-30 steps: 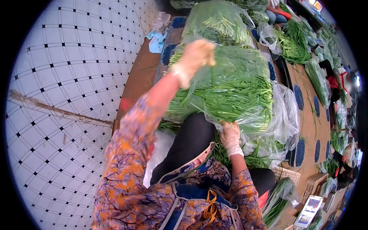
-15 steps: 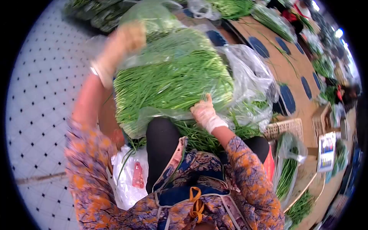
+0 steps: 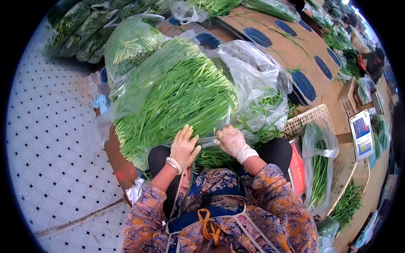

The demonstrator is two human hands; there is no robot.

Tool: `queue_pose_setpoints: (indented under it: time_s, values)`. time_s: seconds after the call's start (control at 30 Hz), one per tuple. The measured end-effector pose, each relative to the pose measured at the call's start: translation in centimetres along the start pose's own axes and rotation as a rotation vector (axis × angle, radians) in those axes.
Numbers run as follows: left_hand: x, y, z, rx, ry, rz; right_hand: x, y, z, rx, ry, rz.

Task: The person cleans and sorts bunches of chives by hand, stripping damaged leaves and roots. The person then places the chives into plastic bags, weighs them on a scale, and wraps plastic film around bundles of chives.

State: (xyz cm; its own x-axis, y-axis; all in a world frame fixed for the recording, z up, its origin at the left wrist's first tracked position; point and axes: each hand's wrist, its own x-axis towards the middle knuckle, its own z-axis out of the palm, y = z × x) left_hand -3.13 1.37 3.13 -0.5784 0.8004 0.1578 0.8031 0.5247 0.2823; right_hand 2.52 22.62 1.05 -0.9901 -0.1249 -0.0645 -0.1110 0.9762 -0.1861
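Observation:
A large bundle of long green stalks (image 3: 177, 88), partly wrapped in a clear plastic bag (image 3: 145, 90), lies in front of me with its near edge by my knees. My left hand (image 3: 183, 147), in a pale thin glove, is at that near edge with its fingers apart. Closed fingers of my gloved right hand (image 3: 233, 144) hold the bag's near edge at the bundle's front right corner. Loose greens (image 3: 215, 158) show below my hands, between my knees.
Behind the bundle sits another filled bag (image 3: 133, 44), with several bagged bundles (image 3: 80, 31) at the upper left. Crumpled plastic (image 3: 253, 71), a woven basket (image 3: 310, 120), a scale display (image 3: 362, 135) and a bag of greens (image 3: 318, 177) are on the right.
My left hand has come down from the bundle's far left side to its near edge. My right hand has closed at the front corner. The view has shifted, showing more floor.

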Motion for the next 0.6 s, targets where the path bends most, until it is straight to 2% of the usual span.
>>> queue_pose_setpoints:
  time_s: [0.07, 0.1, 0.13, 0.2, 0.27, 0.3, 0.4, 0.43, 0.47, 0.57, 0.6]
  values:
    - [1.0, -0.9, 0.2, -0.116, 0.148, -0.04, 0.4, 0.7, -1.2, 0.114, 0.033, -0.11]
    - [1.8, -1.1, -0.2, -0.077, 0.189, -0.048, 1.5, 1.7, -0.8, 0.072, 0.007, -0.191]
    - [3.0, -1.3, -0.6, -0.039, 0.231, -0.057, 2.7, 2.5, -1.4, 0.082, 0.015, -0.171]
    - [4.9, -1.9, 0.1, 0.016, 0.222, -0.052, 5.6, 4.7, -2.9, -0.155, -0.279, -0.227]
    - [6.6, -2.4, 1.2, 0.047, 0.168, -0.057, 7.7, 9.9, -3.6, -0.244, -0.19, -0.315]
    - [7.0, -2.7, 2.1, 0.048, 0.115, -0.056, 8.0, 11.3, -2.6, -0.236, -0.01, -0.412]
    - [7.3, -2.0, 3.8, 0.129, -0.006, -0.122, 9.7, 10.9, -1.4, -0.394, -0.037, -0.448]
    - [7.5, -2.1, 4.1, 0.124, -0.007, -0.109, 9.8, 11.6, -1.7, -0.322, 0.013, -0.498]
    - [7.5, -2.4, 4.3, 0.114, 0.006, -0.108, 9.6, 12.3, -1.8, -0.321, 0.007, -0.487]
    - [7.4, -3.1, 4.3, 0.097, -0.024, -0.105, 8.3, 13.2, -1.1, 0.01, 0.074, -0.409]
    - [7.6, -3.3, 4.3, 0.091, -0.019, -0.1, 7.9, 13.4, -0.7, 0.017, 0.068, -0.411]
